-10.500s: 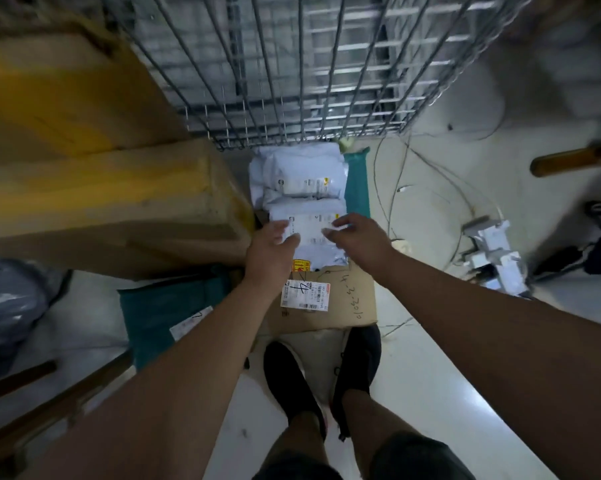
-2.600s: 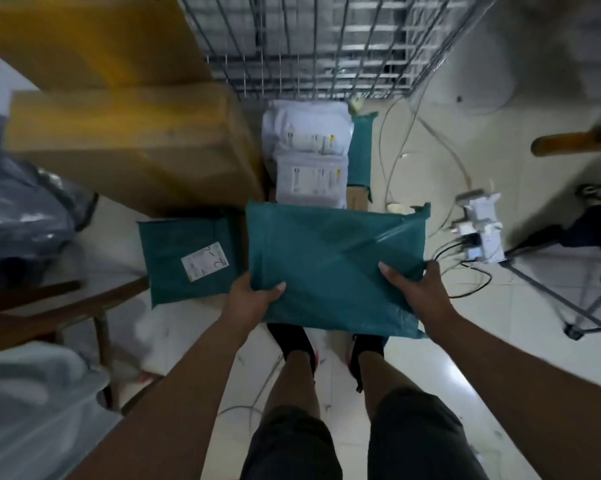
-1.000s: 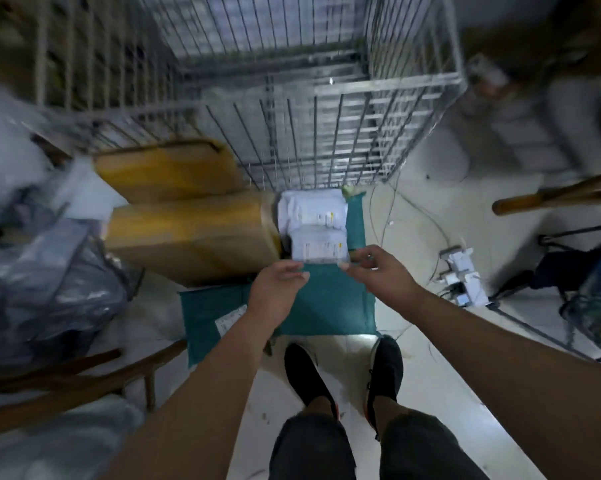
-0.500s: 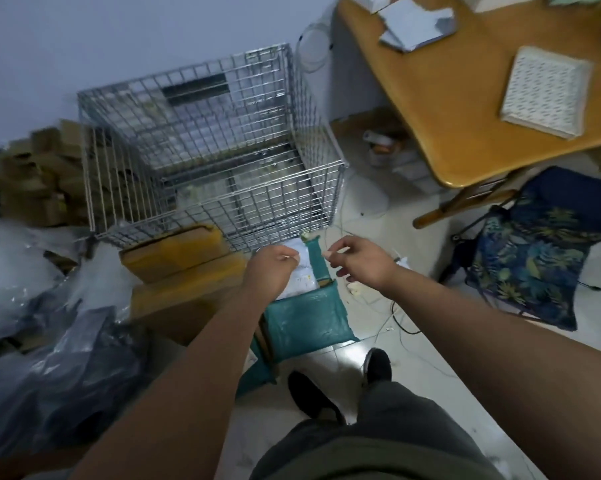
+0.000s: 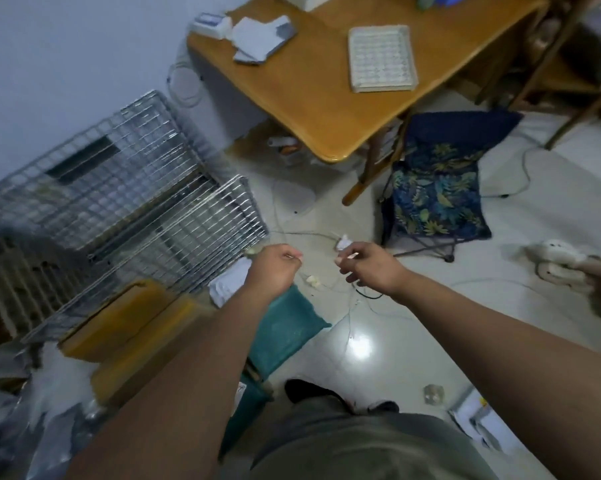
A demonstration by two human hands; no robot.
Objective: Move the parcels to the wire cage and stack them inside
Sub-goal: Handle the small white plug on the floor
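Both left hand (image 5: 275,271) and right hand (image 5: 370,270) fingers (image 5: 291,257) apart from white parcel (image 5: 228,285).

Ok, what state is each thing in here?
Wire cage: no parcels seen inside.
Teal mailer: lying outside cage.
White parcels: lying outside, beside cage.
Yellow-taped boxes: outside, against cage.
Left hand: fingers curled, holding nothing.
Right hand: fingers curled, holding nothing.

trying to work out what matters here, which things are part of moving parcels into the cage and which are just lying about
Part of the job: wire cage, teal parcel, white parcel, yellow-taped boxes.

Just lying about: wooden table, white tray on it, leaf-print stool, floor cables.
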